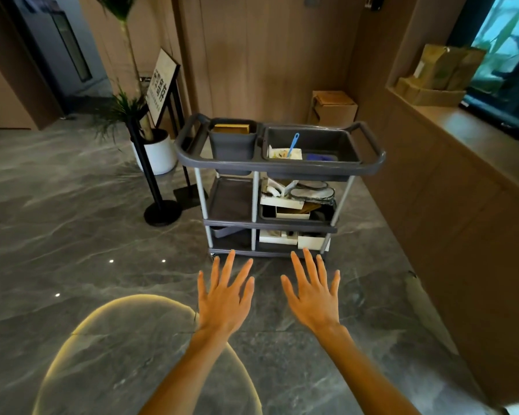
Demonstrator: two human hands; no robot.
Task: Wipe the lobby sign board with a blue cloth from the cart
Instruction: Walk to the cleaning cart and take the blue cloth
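Note:
A grey three-tier cart (372,164) stands ahead on the marble floor. In its top right tub lies a blue cloth (321,157), beside a white container with a blue-handled brush (292,144). The sign board (161,85), white with dark lettering on a black stand, leans to the left behind the cart. My left hand (225,298) and my right hand (313,295) are stretched out in front of me with fingers spread, backs up, holding nothing. Both hover short of the cart's bottom shelf.
A potted plant in a white pot (158,152) stands by the sign's black stand (162,214). A cardboard box (334,107) sits behind the cart. A wooden counter (462,163) runs along the right wall. The cart's lower shelves hold white boxes and clutter.

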